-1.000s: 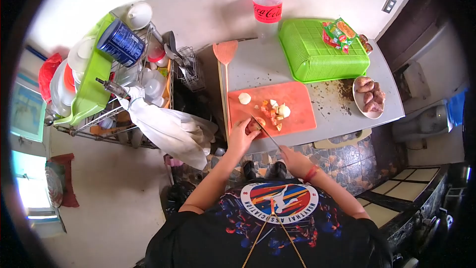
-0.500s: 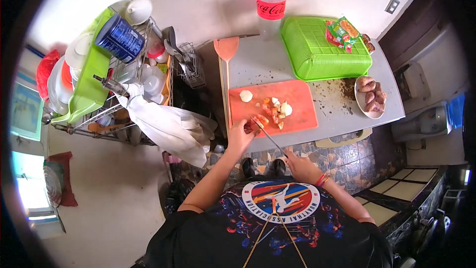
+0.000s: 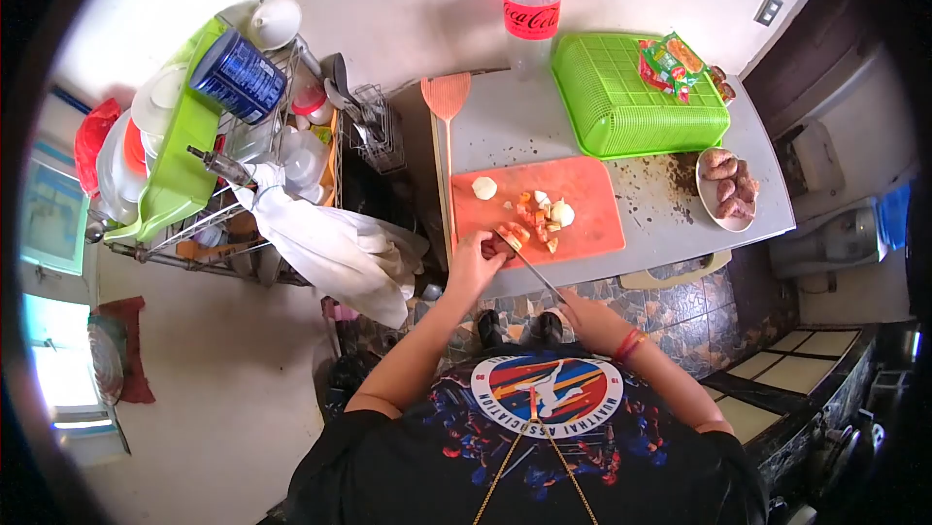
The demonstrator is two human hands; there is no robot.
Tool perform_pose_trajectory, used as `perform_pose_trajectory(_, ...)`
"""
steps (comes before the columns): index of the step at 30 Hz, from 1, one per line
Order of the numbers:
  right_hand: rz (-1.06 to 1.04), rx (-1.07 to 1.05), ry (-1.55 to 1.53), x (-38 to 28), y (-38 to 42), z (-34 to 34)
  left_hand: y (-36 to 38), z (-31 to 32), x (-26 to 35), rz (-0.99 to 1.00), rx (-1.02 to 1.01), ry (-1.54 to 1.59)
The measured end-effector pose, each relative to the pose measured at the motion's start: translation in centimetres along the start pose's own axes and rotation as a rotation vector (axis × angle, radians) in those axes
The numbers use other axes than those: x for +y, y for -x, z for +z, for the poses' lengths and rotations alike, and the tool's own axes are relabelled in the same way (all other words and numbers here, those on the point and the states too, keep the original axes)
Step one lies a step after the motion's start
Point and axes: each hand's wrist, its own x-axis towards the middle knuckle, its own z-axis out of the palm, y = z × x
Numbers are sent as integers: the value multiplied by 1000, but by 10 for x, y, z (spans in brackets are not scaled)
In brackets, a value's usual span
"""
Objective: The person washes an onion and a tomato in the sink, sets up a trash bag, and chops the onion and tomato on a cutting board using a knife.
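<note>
An orange-red cutting board (image 3: 587,185) lies near the table's front edge. At its lower edge my left hand (image 3: 474,265) has its fingers curled on a piece of tomato (image 3: 511,234). My right hand (image 3: 588,319) grips the handle of a knife (image 3: 534,270), whose blade slants up and left, its tip at the tomato beside my left fingertips. Chopped red and pale pieces (image 3: 540,218) are heaped mid-board, with a peeled whitish bulb (image 3: 561,212), perhaps an onion, against them. Another whitish piece (image 3: 484,188) sits apart at the upper left.
A pink fly swatter (image 3: 447,98) lies along the table's left side. Behind the board are a Coca-Cola bottle (image 3: 531,15) and an upturned green basket (image 3: 636,122) with packets (image 3: 672,67) on top. A bowl of reddish-brown lumps (image 3: 726,190) stands right. A dish rack (image 3: 165,195) fills the left.
The knife and my right hand have shifted very slightly at the tomato. My left hand keeps its place on it. The whole view has moved a little.
</note>
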Motion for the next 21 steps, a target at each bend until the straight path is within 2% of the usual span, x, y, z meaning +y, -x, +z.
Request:
perform_pose_trajectory(3,49,-22,10,18,5,14,-3,-4,5,-82,-87,48)
perform_pose_trajectory(6,-30,105,-25,33,-26,41,-4,-1,9,-60,-84,93)
perform_pose_trajectory(9,150,-46,-28,7,-13,24,-8,-3,5,-48,-87,81)
perform_pose_trajectory(12,213,-148,20,-7,19,0,-11,-10,10,-154,-71,151)
perform_pose_trajectory(18,108,17,-115,19,-11,36,-6,-12,20,-153,-79,198)
perform_pose_trajectory(21,49,58,-89,8,3,22,-9,-7,3,-95,-8,119)
